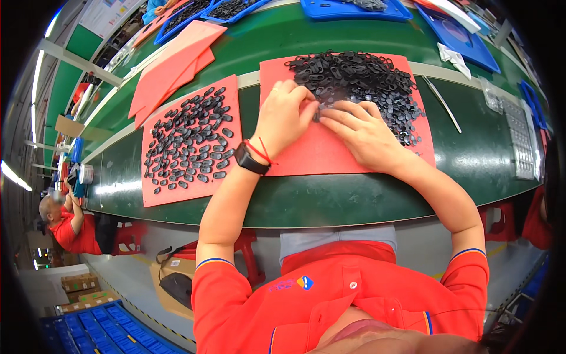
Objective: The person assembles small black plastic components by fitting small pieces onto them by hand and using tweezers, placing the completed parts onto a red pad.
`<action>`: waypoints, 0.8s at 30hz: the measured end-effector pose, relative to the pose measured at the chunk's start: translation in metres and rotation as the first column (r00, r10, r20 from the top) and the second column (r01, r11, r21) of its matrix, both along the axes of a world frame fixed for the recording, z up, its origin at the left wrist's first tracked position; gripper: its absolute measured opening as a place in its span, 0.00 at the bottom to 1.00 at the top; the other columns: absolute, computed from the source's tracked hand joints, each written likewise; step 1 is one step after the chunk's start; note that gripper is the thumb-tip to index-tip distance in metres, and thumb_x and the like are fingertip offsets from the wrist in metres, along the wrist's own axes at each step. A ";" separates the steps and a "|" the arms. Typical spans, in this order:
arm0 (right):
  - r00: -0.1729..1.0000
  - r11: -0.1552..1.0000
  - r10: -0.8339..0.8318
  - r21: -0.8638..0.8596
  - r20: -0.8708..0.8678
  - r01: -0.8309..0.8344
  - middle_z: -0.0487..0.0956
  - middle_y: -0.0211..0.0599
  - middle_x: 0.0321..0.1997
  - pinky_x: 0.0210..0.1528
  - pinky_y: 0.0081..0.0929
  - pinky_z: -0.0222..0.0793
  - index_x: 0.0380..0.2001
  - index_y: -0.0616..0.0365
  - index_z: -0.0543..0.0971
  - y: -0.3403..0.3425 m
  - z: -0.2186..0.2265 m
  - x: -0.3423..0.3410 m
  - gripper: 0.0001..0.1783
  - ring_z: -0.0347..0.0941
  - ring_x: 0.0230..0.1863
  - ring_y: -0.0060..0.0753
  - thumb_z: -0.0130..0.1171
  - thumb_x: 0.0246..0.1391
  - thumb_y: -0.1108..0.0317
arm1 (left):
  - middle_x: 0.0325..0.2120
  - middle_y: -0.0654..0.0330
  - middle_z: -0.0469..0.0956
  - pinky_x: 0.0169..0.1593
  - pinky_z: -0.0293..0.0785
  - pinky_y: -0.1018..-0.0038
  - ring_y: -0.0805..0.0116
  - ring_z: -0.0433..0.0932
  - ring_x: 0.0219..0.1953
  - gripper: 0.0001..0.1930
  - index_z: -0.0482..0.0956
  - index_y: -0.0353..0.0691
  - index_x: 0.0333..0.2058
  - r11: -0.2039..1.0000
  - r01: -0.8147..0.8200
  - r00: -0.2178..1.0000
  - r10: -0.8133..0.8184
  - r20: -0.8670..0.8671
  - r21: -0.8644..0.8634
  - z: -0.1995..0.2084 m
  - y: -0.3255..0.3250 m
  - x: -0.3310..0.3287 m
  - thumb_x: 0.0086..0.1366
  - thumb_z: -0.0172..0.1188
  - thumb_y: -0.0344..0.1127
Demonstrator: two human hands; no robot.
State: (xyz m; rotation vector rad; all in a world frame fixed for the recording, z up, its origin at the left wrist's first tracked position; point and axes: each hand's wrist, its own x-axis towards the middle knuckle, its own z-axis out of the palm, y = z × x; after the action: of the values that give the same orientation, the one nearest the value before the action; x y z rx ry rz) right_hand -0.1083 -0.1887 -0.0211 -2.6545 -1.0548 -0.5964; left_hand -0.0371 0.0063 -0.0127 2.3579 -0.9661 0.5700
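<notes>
At the near-left edge of a dark heap, my left hand (285, 112) is closed in a pinch on a small black part (317, 114). My right hand (362, 134) meets it there, its fingertips closed against the same part, mostly covered by fingers. Both hands are over a red foam mat (330, 158). Behind them lie piled black oval loop pieces (336, 68). Small dark shiny discs (396, 112) spread beside my right hand. To the left, a second red mat (206, 190) carries many black oval pieces (188, 138) in a loose single layer.
Stacked red foam sheets (171, 74) lie at the far left. Blue trays (356, 10) line the back of the green table (354, 203). A white pen-like tool (443, 103) and a clear compartment tray (522, 141) lie right. Another person (73, 227) sits left.
</notes>
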 end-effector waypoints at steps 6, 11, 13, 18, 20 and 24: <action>0.999 0.998 -0.029 0.058 -0.042 0.032 0.70 0.35 0.54 0.55 0.36 0.54 0.50 0.57 0.71 -0.003 0.002 0.006 0.26 0.61 0.58 0.36 0.48 0.43 0.79 | 0.22 0.60 0.72 0.31 0.70 0.73 0.68 0.73 0.25 0.09 0.78 0.38 0.27 0.998 -0.049 0.977 0.042 -0.209 -0.026 -0.004 0.001 -0.008 0.48 0.66 0.33; 1.000 0.996 -0.006 0.088 0.004 0.005 0.74 0.35 0.47 0.52 0.36 0.55 0.43 0.58 0.75 -0.006 -0.001 0.010 0.20 0.63 0.54 0.36 0.53 0.41 0.76 | 0.20 0.60 0.72 0.32 0.69 0.68 0.63 0.72 0.26 0.10 0.77 0.38 0.26 0.996 -0.022 0.940 -0.009 -0.340 -0.087 -0.003 0.001 -0.010 0.46 0.66 0.34; 1.000 0.990 0.010 0.142 0.021 -0.013 0.75 0.33 0.43 0.51 0.35 0.56 0.40 0.57 0.76 -0.007 -0.002 0.011 0.18 0.64 0.52 0.36 0.55 0.40 0.76 | 0.19 0.60 0.71 0.32 0.71 0.70 0.65 0.73 0.26 0.10 0.78 0.37 0.27 0.994 -0.005 0.939 -0.032 -0.341 -0.106 -0.001 0.001 -0.011 0.45 0.66 0.32; 0.999 0.977 0.023 0.212 -0.031 -0.016 0.73 0.29 0.30 0.43 0.29 0.58 0.30 0.55 0.79 -0.010 0.002 0.008 0.10 0.65 0.39 0.32 0.58 0.39 0.76 | 0.21 0.61 0.73 0.31 0.72 0.76 0.71 0.75 0.24 0.08 0.77 0.36 0.27 0.982 0.005 0.889 -0.091 -0.449 -0.189 0.005 0.004 -0.014 0.46 0.66 0.29; 0.998 0.977 0.013 0.212 -0.064 0.001 0.73 0.29 0.30 0.43 0.30 0.58 0.31 0.54 0.79 -0.010 0.004 0.006 0.10 0.65 0.39 0.32 0.58 0.40 0.75 | 0.21 0.61 0.74 0.30 0.72 0.79 0.74 0.76 0.24 0.07 0.76 0.35 0.26 0.979 0.000 0.848 -0.109 -0.519 -0.206 0.008 0.005 -0.016 0.47 0.65 0.28; 0.982 0.970 0.006 0.240 -0.187 0.040 0.72 0.32 0.32 0.42 0.33 0.58 0.34 0.54 0.78 -0.012 0.006 0.005 0.13 0.64 0.39 0.36 0.59 0.41 0.75 | 0.25 0.63 0.78 0.25 0.70 0.85 0.81 0.74 0.23 0.07 0.75 0.35 0.28 0.914 -0.033 0.715 -0.262 -0.648 -0.405 0.010 0.005 -0.018 0.55 0.63 0.30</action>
State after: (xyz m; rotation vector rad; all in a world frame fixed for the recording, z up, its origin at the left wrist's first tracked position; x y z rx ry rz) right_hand -0.1036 -0.2006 -0.0152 -2.4518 -0.8482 -0.4383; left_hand -0.0555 0.0111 -0.0023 1.8705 -0.5639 -0.1879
